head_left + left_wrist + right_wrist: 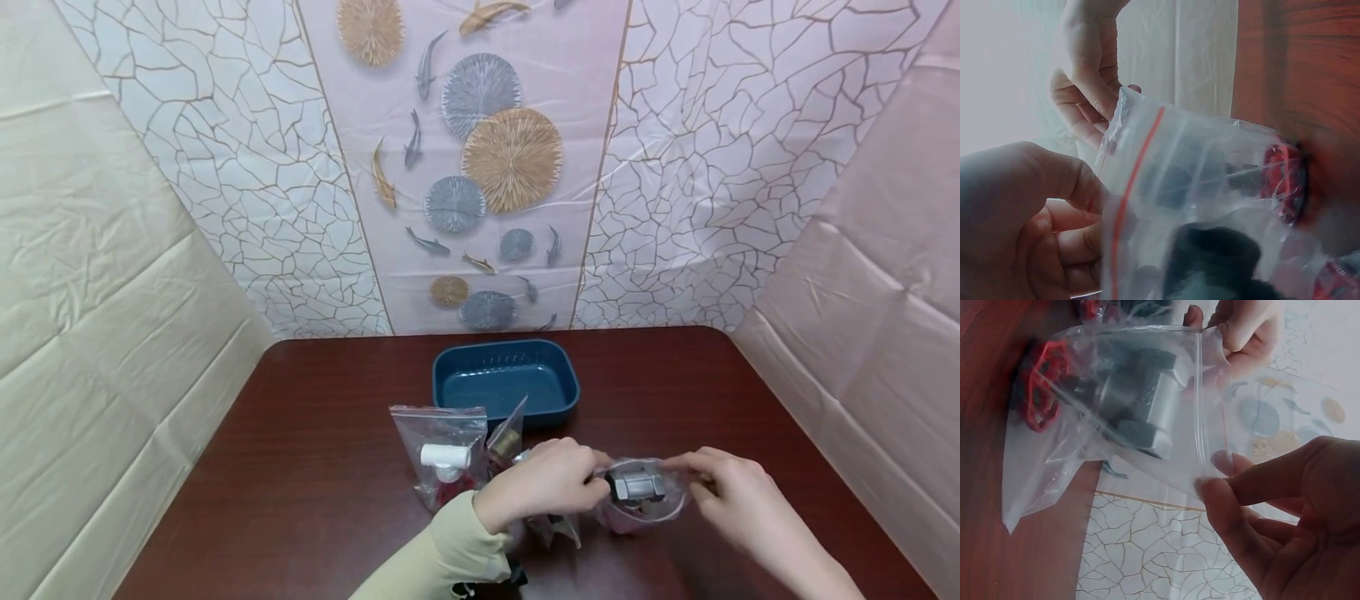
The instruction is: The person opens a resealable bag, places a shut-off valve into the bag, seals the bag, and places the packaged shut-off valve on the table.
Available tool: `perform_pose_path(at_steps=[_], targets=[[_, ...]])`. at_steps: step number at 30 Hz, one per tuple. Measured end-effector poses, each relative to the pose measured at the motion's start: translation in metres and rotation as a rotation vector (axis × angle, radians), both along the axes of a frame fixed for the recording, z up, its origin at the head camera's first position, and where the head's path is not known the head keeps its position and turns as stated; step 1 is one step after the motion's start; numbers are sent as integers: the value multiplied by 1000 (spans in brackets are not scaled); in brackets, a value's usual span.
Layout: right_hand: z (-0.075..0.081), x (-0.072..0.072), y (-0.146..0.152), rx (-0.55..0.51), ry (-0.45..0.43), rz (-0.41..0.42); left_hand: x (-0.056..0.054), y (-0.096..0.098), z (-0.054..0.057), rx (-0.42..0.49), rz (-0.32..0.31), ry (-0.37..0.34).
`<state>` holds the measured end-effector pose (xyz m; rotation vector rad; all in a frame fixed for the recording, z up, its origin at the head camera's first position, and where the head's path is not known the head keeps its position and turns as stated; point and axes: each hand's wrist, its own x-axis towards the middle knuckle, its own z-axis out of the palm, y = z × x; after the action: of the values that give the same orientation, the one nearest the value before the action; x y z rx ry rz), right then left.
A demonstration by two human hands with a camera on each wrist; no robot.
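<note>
Between my two hands is a clear zip bag point(1044, 494) with a grey metal valve point(1147, 403) inside, its red handwheel point(1041, 384) toward the table. My left hand point(551, 479) pinches one end of the bag's mouth between thumb and fingers. At the opposite end my right hand point(731, 483) pinches the edge with thumb and index finger. A red zip line point(1138, 156) runs along the mouth in the left wrist view. From above, the mouth looks spread into a loop around the valve's hexagonal end.
Left of my left hand stands a clear bag point(408, 425) holding a white pipe fitting point(445, 456) and something red. Beside it, another bag point(513, 425) has a brass-coloured piece. A blue plastic basket point(504, 385) sits behind them on the dark wood table point(315, 450).
</note>
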<state>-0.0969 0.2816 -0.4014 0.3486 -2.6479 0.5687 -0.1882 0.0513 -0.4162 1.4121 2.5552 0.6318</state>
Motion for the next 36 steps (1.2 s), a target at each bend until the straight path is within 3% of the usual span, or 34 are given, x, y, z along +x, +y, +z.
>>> perform_pose_path(at_steps=[10, 21, 36], targets=[[15, 4, 0, -15, 114, -2, -1, -4, 19, 16, -24, -5], [31, 10, 0, -38, 184, 20, -2, -12, 35, 103, -21, -25], [32, 13, 0, -61, 217, 52, -2, -16, 37, 171, 9, -26]])
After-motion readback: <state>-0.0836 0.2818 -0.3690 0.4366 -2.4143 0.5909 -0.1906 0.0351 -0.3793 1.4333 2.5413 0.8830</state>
